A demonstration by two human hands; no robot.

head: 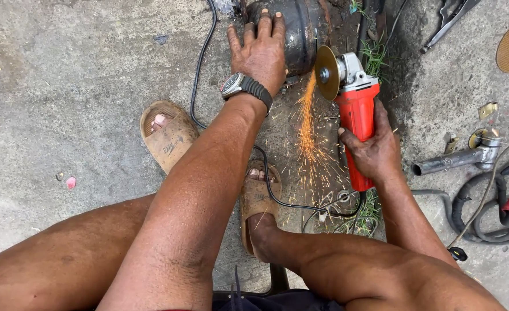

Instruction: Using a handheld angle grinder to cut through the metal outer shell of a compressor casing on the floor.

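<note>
Two hands share this cut: your left hand (261,53) lies flat on the black metal cylinder (300,31) at twelve o'clock, fingers (264,24) spread wide over its curved top, and your right hand (372,151) has its fingers wrapped tight round the red body of the angle grinder (355,109). The cutting disc (326,73) meets the cylinder's lower flank, and sparks (307,124) stream toward six o'clock, between your sandalled feet. Judging from that, keep the disc's angle steady and let it bite under light pressure; forcing it could make it grab. Your left wrist, with its wristwatch (240,86), sits just beside the disc at nine o'clock of it, so hold that hand planted well up on the cylinder. The black power cord (200,75) loops past your left sandal (168,137) and under the spark stream; mind that it stays slack and away from the wheel.
</note>
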